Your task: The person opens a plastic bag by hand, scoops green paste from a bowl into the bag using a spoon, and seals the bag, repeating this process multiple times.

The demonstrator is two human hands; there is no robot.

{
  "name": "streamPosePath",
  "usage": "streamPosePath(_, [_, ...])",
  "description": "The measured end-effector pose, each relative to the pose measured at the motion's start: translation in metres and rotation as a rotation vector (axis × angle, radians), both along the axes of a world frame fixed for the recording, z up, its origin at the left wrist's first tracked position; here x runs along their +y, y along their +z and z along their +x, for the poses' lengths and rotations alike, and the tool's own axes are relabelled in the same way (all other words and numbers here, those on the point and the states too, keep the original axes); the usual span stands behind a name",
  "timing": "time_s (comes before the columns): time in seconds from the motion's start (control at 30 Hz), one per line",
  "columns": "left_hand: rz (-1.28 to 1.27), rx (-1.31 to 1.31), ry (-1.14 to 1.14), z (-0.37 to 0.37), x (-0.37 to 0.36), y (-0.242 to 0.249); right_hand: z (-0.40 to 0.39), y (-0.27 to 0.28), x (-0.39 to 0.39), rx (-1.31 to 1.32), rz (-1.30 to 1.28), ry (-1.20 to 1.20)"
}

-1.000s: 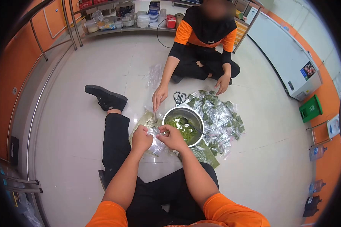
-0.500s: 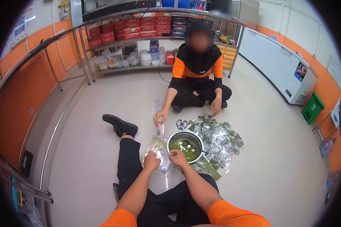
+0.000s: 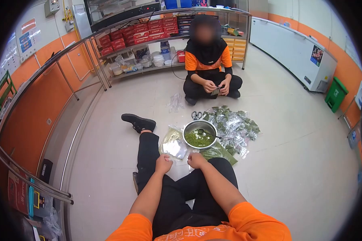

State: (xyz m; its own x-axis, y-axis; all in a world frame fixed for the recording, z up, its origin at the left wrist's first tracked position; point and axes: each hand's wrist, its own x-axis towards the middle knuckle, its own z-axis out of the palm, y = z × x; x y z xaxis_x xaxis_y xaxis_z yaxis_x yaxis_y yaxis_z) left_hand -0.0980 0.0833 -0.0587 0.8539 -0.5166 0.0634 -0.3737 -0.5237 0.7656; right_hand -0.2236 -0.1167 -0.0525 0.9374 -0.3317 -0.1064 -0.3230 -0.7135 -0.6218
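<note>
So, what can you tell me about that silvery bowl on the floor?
The bowl is round, open-topped and apparently metal, with a pale rim and shiny inner wall. It stands upright on the pale floor. Green, crumbly-looking food covers its bottom, and a dark spoon lies inside, its handle resting across the right rim. The person's left hand and right hand are both clear of it. Whether the packets at its right touch it is hard to tell.

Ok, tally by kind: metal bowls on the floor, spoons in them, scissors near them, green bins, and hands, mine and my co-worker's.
Metal bowl: 1
Dark spoon: 1
Scissors: 1 pair
Green bin: 1
Your hands, left hand and right hand: 2
Co-worker's hands: 2
Total: 8
</note>
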Motion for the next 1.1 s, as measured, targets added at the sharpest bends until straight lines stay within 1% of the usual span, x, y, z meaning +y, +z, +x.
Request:
streamPosePath(0.03, [-0.023,0.006,0.005,-0.001,0.001,-0.005,-0.005,-0.001,0.005,0.021,-0.028,0.037])
streamPosePath(0.07, [-0.049,0.009,0.011,-0.002,0.000,0.003,-0.004,0.001,0.006,0.089,-0.017,0.071])
streamPosePath(0.13, [-0.076,0.017,0.015,-0.006,0.001,0.013,-0.004,0.005,0.009,0.085,-0.028,0.070])
streamPosePath(0.43, [-0.092,0.046,0.002,-0.004,0.004,0.012,-0.005,0.016,0.012,0.127,-0.062,0.082])
streamPosePath(0.47, [-0.089,0.053,-0.007,-0.005,0.004,0.014,-0.005,0.011,0.012,0.135,-0.063,0.087])
streamPosePath(0.6, [-0.064,0.059,-0.028,-0.005,0.004,0.016,-0.001,0.000,0.007,0.033,-0.111,0.078])
streamPosePath(0.67, [-0.086,0.052,-0.033,-0.002,0.004,0.010,-0.001,0.011,0.004,-0.107,0.063,-0.063])
streamPosePath(0.7, [-0.108,0.043,-0.034,0.000,0.003,0.007,0.001,0.022,0.000,-0.184,0.139,-0.128])
streamPosePath(0.73, [-0.108,0.029,-0.036,0.003,0.003,0.003,0.005,0.035,-0.003,-0.363,0.225,-0.129])
streamPosePath(0.77, [-0.109,0.007,-0.038,0.004,0.003,0.003,0.002,0.075,0.000,-0.449,0.441,-0.102])
streamPosePath(0.8, [-0.124,0.040,-0.041,0.004,0.004,0.000,-0.009,0.131,0.010,-0.517,0.653,-0.075])
streamPosePath(0.83, [-0.143,0.069,-0.048,0.006,0.001,0.000,-0.020,0.176,0.017,-0.583,0.816,0.039])
streamPosePath(0.87, [-0.128,0.071,-0.046,0.009,-0.002,0.004,-0.036,0.221,0.031,-0.719,0.909,0.161])
streamPosePath(0.93, [-0.115,0.075,-0.036,0.004,0.000,0.020,-0.072,0.284,0.061,-0.936,0.916,0.394])
streamPosePath(1.0, [-0.172,0.103,-0.026,0.012,-0.008,0.020,-0.102,0.318,0.095,-1.158,1.077,0.696])
streamPosePath(1.03, [-0.184,0.127,-0.019,0.011,-0.006,0.017,-0.111,0.325,0.101,-1.151,1.070,0.855])
streamPosePath(1.07, [-0.202,0.065,-0.013,0.010,-0.005,0.020,-0.115,0.327,0.104,-1.134,1.059,0.928])
streamPosePath(1.1, [-0.217,0.129,-0.005,0.009,-0.003,0.019,-0.120,0.329,0.107,-1.115,1.047,1.000])
